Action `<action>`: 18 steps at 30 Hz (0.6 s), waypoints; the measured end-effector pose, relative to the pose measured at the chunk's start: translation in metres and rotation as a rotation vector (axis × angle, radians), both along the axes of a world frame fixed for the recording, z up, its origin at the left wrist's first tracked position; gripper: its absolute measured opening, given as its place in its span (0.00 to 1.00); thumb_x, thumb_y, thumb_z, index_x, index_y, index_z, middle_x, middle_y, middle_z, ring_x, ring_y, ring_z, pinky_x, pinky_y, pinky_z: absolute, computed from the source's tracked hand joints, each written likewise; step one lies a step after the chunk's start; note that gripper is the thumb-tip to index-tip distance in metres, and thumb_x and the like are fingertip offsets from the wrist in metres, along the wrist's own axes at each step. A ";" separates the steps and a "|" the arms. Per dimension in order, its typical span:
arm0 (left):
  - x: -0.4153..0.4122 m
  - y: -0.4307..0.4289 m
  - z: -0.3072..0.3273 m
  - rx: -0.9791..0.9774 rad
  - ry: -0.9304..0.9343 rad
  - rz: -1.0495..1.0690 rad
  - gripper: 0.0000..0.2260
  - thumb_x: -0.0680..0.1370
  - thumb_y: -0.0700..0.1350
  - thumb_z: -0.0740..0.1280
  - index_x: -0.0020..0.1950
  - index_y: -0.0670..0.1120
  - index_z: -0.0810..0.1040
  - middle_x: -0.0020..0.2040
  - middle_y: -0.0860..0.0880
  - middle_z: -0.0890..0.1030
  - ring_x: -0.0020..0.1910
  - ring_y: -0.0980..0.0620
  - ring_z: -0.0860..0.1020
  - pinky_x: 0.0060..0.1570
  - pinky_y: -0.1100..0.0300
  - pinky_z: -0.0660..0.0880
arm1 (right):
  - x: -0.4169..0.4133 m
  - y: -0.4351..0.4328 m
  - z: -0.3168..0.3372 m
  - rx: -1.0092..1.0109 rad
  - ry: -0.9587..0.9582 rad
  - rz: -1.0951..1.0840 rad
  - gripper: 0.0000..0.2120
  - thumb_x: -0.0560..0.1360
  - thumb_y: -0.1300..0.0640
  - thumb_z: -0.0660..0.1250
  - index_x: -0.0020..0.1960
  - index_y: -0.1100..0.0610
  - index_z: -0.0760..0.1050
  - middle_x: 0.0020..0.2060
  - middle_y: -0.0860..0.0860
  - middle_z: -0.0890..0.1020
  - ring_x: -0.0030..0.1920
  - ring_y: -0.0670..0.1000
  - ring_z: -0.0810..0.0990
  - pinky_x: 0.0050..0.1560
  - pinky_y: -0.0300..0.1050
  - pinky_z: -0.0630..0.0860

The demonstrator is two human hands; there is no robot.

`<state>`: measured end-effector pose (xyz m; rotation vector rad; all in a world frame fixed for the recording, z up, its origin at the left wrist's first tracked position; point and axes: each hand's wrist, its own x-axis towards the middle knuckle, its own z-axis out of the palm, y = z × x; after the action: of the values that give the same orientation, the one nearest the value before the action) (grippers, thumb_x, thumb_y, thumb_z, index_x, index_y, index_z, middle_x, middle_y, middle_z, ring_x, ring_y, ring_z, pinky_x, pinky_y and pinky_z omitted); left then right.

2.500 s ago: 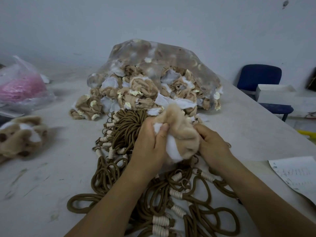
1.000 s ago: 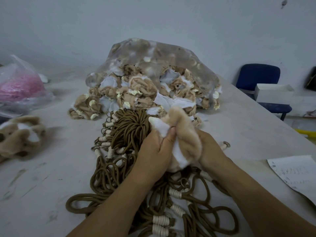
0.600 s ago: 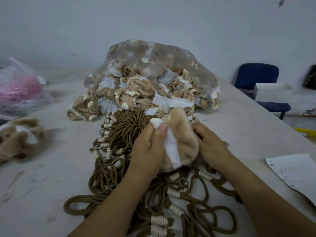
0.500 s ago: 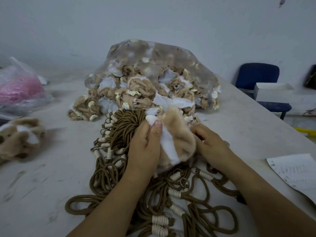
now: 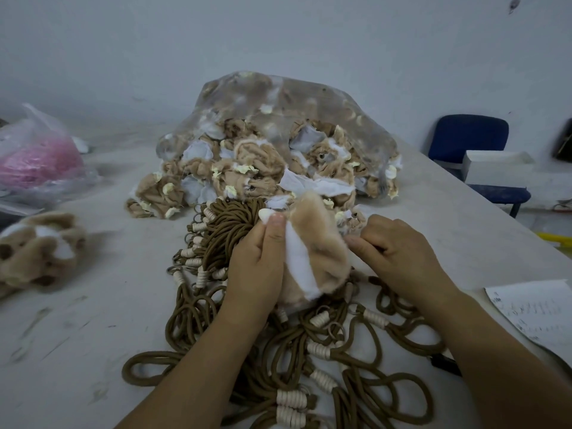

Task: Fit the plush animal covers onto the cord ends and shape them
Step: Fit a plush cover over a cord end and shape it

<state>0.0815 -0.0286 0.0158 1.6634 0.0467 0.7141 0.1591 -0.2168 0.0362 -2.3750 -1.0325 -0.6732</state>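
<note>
Head: plush cover (image 5: 312, 249) ~upright, tip up

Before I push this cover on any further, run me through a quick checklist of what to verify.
1. Hold of left hand on plush cover: ok, it pinches the white edge.
2. Hold of right hand on the cover: cannot tell, its fingers are curled at the cover's side.
3. Supply of cords: ok, they are piled under both hands.
4. Cover seated on a cord: cannot tell, the inside is hidden.
5. More covers nearby: ok, they spill from the bag behind.
</note>
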 end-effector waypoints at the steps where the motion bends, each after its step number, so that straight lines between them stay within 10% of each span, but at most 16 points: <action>1: -0.001 -0.001 0.000 0.006 0.028 -0.033 0.21 0.76 0.64 0.57 0.37 0.50 0.77 0.30 0.55 0.76 0.29 0.60 0.73 0.28 0.66 0.69 | -0.002 0.001 0.001 -0.016 -0.011 -0.018 0.19 0.76 0.38 0.49 0.30 0.45 0.63 0.29 0.41 0.65 0.31 0.39 0.67 0.34 0.33 0.57; 11: -0.003 -0.010 0.003 -0.004 0.068 -0.105 0.28 0.72 0.65 0.56 0.45 0.40 0.78 0.39 0.38 0.80 0.38 0.42 0.79 0.38 0.44 0.75 | -0.002 0.010 -0.013 -0.004 0.098 -0.056 0.28 0.72 0.36 0.45 0.35 0.55 0.73 0.31 0.42 0.66 0.35 0.50 0.70 0.32 0.38 0.60; 18: -0.002 -0.006 0.001 -0.004 -0.043 0.000 0.18 0.77 0.61 0.57 0.39 0.48 0.75 0.32 0.58 0.75 0.31 0.64 0.72 0.30 0.69 0.69 | 0.000 0.005 -0.012 0.070 0.091 -0.037 0.16 0.74 0.38 0.48 0.31 0.41 0.59 0.29 0.41 0.65 0.30 0.41 0.66 0.33 0.34 0.56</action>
<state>0.0798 -0.0351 0.0164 1.6431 0.0172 0.7487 0.1587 -0.2114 0.0245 -2.3467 -0.9143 -0.5986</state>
